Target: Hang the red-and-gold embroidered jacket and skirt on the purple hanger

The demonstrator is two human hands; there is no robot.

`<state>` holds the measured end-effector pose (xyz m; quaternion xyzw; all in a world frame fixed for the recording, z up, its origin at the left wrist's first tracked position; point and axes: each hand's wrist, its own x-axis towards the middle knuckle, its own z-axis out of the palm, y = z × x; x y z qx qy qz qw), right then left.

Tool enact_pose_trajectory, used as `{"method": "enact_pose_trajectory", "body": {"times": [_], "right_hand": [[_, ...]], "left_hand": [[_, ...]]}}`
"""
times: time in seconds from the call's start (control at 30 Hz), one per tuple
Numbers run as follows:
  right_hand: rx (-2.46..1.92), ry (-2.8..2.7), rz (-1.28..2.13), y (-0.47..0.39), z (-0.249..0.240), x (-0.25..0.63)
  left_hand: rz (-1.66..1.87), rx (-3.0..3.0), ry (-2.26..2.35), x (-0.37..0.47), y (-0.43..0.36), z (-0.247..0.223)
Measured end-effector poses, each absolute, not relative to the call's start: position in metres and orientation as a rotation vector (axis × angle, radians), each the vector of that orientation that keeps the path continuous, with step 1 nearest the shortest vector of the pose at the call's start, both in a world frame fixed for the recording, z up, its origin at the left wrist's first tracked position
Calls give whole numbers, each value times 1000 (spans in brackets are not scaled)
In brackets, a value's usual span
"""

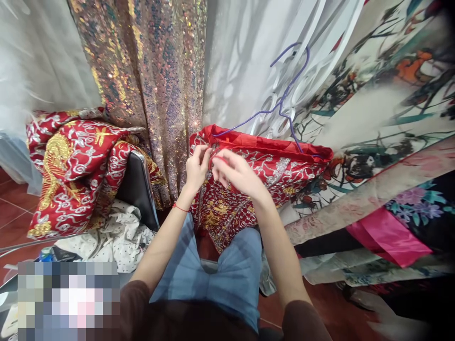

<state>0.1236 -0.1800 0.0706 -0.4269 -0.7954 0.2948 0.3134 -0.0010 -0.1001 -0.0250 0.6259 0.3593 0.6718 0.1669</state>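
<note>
A red skirt-like garment [280, 166] with silver and gold embroidery hangs in front of me from a purple wire hanger [256, 113]. The hanger's lower ends go inside the plain red waistband. At the waistband's left end, my left hand [197, 168] pinches with thumb and fingers, closed on what looks like a thin red cord. My right hand [237, 173] is right beside it, fingers curled and slightly blurred, with a bit of red between them, apparently the same cord. Exactly how the cord runs between the fingertips is hidden.
Another red embroidered garment [76, 166] is draped over a dark chair back [137, 182] at left, above a white dotted cloth [113, 232]. Sequined fabric [170, 71] hangs behind. White hangers [313, 71] and floral-print cloth [384, 94] crowd the right.
</note>
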Motion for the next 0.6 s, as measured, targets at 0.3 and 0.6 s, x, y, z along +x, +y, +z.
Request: {"method": "enact_pose_trajectory", "body": {"times": [0.3, 0.6], "right_hand": [[-1065, -1758, 580, -108, 105, 118], [-1200, -1397, 790, -161, 35, 116]], "left_hand": [[1891, 1399, 781, 13, -112, -27], [1674, 1240, 605, 9, -132, -10]]}}
